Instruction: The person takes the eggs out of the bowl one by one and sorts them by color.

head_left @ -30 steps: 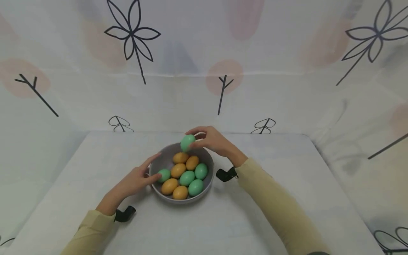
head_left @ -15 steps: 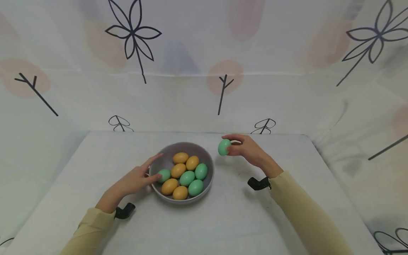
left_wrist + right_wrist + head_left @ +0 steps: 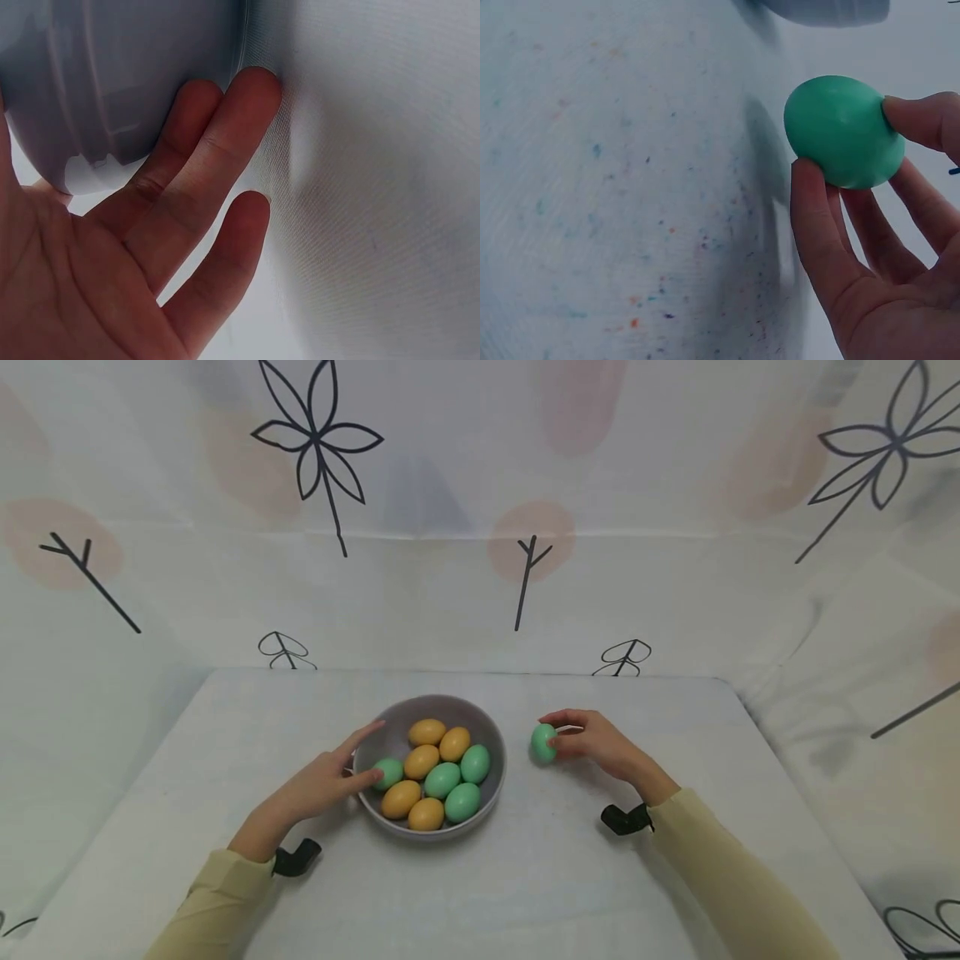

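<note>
A round grey bowl [image 3: 491, 718] stands on the table with several orange eggs [image 3: 422, 762] and several green eggs [image 3: 462, 802] inside. My left hand [image 3: 318, 785] holds the bowl at its left side, thumb and index finger over the rim. In the left wrist view, the other fingers [image 3: 210, 165] of that hand lie along the bowl's outer wall [image 3: 112, 82]. To the right of the bowl, my right hand [image 3: 603, 747] pinches a green egg [image 3: 543, 743] between thumb and fingertips. The right wrist view shows this egg [image 3: 840, 127] close over the table surface.
The table [image 3: 465, 902] has a white cover, with small coloured specks in the right wrist view. A pale patterned cloth [image 3: 435, 602] rises behind the table's far edge. Each wrist carries a small black camera [image 3: 626, 820].
My right hand has carried the green egg from above the bowl's far rim out to the right, then down close to the table. My left hand stays at the bowl.
</note>
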`<action>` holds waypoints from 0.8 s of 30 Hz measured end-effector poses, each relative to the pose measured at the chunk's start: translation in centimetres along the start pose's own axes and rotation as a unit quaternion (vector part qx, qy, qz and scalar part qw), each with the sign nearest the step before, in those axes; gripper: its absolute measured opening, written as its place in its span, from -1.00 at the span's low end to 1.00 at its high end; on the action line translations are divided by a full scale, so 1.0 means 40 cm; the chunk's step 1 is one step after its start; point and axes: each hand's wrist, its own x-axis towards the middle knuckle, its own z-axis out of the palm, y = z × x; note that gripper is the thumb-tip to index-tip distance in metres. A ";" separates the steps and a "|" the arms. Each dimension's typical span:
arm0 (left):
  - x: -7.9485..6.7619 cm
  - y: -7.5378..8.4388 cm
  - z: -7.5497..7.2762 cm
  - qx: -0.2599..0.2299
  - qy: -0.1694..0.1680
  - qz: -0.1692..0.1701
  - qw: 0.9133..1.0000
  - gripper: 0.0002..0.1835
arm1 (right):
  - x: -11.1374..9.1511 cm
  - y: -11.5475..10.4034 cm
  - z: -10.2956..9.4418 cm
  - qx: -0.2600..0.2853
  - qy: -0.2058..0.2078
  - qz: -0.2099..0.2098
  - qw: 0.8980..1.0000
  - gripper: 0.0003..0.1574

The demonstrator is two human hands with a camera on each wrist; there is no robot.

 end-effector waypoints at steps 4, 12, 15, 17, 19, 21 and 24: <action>0.000 0.001 -0.001 0.001 0.000 -0.002 1.000 -0.19 | -0.004 0.005 0.003 -0.012 -0.001 0.008 1.000 -0.43; 0.000 0.006 -0.003 -0.002 -0.003 -0.002 1.000 -0.19 | -0.004 0.006 0.005 -0.080 0.018 0.017 0.997 -0.40; -0.001 0.007 -0.002 -0.002 -0.002 -0.003 1.000 -0.19 | -0.005 0.008 0.002 -0.090 0.022 0.022 0.995 -0.37; -0.002 0.008 -0.002 -0.002 -0.002 -0.005 1.000 -0.20 | -0.005 0.010 0.000 -0.088 0.023 0.025 0.996 -0.36; -0.002 0.009 -0.001 -0.004 -0.002 -0.007 1.000 -0.20 | -0.004 0.011 -0.001 -0.090 0.026 0.025 0.995 -0.35; -0.001 0.009 -0.002 -0.005 -0.003 -0.006 1.000 -0.20 | -0.003 0.013 -0.001 -0.092 0.029 0.026 0.995 -0.35; -0.001 0.009 -0.003 -0.005 -0.003 -0.006 1.000 -0.20 | -0.002 0.013 -0.001 -0.096 0.033 0.029 0.994 -0.35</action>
